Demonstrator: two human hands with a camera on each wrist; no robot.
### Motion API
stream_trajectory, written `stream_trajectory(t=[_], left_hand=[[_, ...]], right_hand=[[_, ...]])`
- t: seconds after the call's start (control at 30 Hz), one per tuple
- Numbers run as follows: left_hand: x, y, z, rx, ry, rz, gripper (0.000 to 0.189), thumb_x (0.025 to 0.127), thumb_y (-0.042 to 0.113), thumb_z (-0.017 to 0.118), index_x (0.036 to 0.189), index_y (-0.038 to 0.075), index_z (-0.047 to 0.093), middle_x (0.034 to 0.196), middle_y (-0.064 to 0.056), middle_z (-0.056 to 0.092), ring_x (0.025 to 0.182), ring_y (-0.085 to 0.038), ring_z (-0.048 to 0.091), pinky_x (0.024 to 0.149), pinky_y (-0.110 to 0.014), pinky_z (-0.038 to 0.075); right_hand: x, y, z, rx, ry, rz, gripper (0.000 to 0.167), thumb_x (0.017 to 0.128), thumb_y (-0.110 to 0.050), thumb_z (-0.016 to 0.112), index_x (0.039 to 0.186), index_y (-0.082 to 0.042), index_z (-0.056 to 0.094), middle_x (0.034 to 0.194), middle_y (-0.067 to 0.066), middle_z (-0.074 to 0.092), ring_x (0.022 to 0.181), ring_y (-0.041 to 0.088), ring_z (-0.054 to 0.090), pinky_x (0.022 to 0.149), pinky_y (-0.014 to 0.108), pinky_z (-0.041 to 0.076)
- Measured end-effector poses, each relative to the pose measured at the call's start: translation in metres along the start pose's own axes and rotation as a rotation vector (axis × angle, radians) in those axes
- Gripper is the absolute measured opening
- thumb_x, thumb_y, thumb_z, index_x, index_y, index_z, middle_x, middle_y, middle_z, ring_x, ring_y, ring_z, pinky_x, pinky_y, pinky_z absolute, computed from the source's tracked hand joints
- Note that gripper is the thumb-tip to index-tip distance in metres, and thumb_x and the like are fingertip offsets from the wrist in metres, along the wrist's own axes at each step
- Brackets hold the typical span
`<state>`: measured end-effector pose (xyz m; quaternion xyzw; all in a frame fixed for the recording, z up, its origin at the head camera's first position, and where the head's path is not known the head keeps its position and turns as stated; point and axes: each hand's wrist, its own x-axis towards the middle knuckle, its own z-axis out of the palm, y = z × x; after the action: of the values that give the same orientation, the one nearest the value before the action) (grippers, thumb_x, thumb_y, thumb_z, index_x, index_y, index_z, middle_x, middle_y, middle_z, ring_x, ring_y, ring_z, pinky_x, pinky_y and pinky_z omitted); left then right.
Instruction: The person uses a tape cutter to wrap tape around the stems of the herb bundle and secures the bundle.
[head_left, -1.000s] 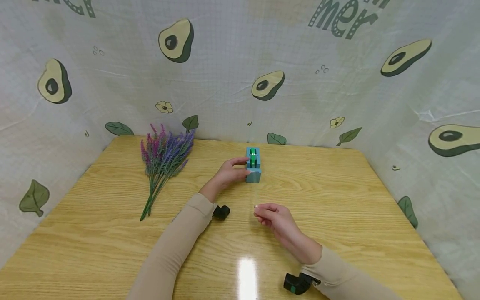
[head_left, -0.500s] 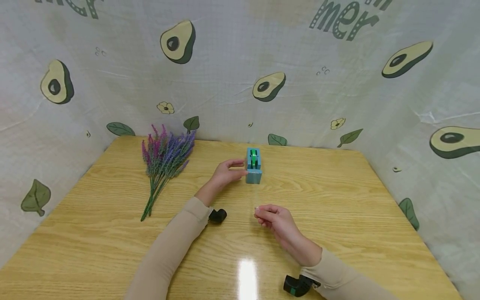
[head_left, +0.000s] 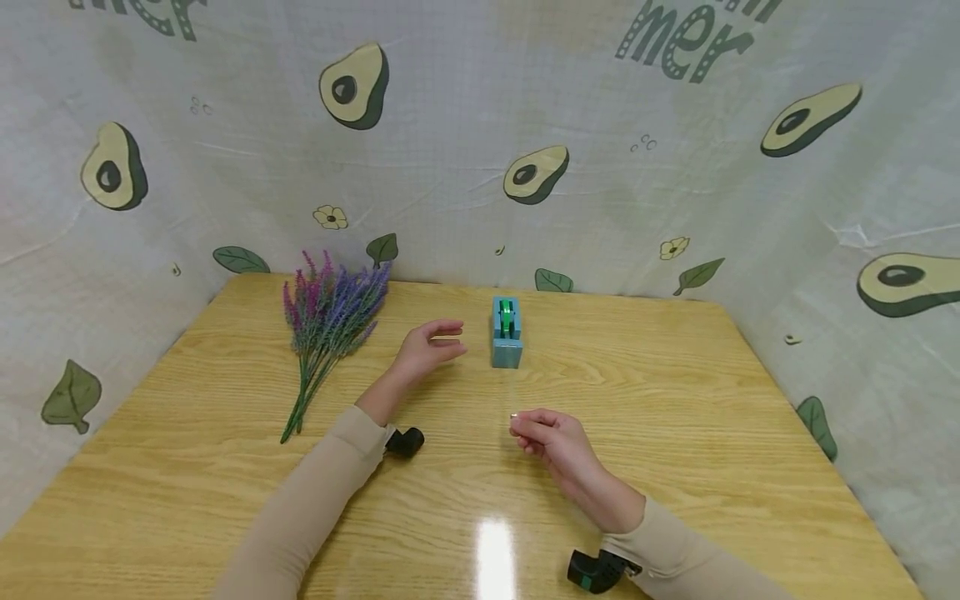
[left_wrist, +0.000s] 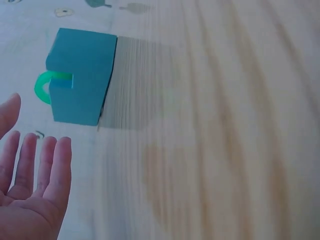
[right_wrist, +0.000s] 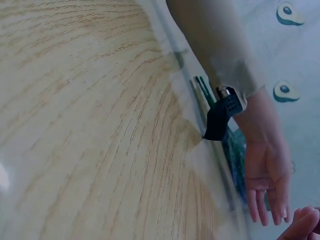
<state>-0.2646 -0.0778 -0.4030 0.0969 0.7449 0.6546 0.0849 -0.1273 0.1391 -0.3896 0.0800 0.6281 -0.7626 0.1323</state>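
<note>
A blue tape dispenser (head_left: 507,354) with a green roll (head_left: 506,317) stands upright near the back middle of the table. From its front, a faint clear strip seems to run toward my right hand (head_left: 561,443), whose thumb and forefinger pinch the small clear tape end (head_left: 513,416). My left hand (head_left: 426,350) hovers left of the dispenser, apart from it, fingers extended and holding nothing. In the left wrist view the dispenser (left_wrist: 82,95) lies beyond the fingertips of the left hand (left_wrist: 37,195). The right wrist view catches just the fingertips of my right hand (right_wrist: 302,226).
A bunch of artificial lavender (head_left: 322,317) lies on the wooden table (head_left: 660,375) at the left. Behind the table hangs a cloth (head_left: 450,100) printed with avocados. Each wrist carries a black camera, the right one (head_left: 596,572) near the table's front.
My left hand has come off the tape dispenser and moved left. The right hand stays almost where it was, pinching the tape end. The dispenser has not moved.
</note>
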Motion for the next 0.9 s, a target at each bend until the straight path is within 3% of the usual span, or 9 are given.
stream_trajectory(t=[0.33,0.67,0.9], left_hand=[[-0.016,0.003,-0.030,-0.012,0.037,-0.027,0.051,0.087,0.012,0.067,0.133,0.003,0.049,0.133,-0.016,0.048,0.117,-0.027,0.050,0.095,-0.041,0.044],[-0.035,0.014,-0.061,0.056,0.111,-0.007,0.046,0.088,0.015,0.067,0.131,0.006,0.052,0.133,-0.016,0.048,0.116,-0.027,0.050,0.096,-0.041,0.042],[-0.052,0.015,-0.092,0.119,0.185,0.006,0.047,0.088,0.020,0.067,0.131,0.007,0.051,0.132,-0.014,0.048,0.114,-0.025,0.049,0.095,-0.038,0.043]], right_hand=[[0.001,0.001,0.000,-0.011,0.002,-0.003,0.010,0.088,-0.003,0.062,0.095,0.003,0.065,0.080,0.004,0.066,0.064,0.008,0.057,0.059,0.017,0.047],[-0.001,0.002,-0.001,-0.015,0.007,-0.013,0.014,0.088,-0.002,0.062,0.098,0.008,0.064,0.081,0.006,0.065,0.064,0.008,0.056,0.058,0.016,0.047],[-0.001,0.003,-0.001,-0.018,0.013,-0.007,0.014,0.088,-0.002,0.062,0.097,0.008,0.064,0.082,0.007,0.066,0.064,0.009,0.056,0.058,0.017,0.047]])
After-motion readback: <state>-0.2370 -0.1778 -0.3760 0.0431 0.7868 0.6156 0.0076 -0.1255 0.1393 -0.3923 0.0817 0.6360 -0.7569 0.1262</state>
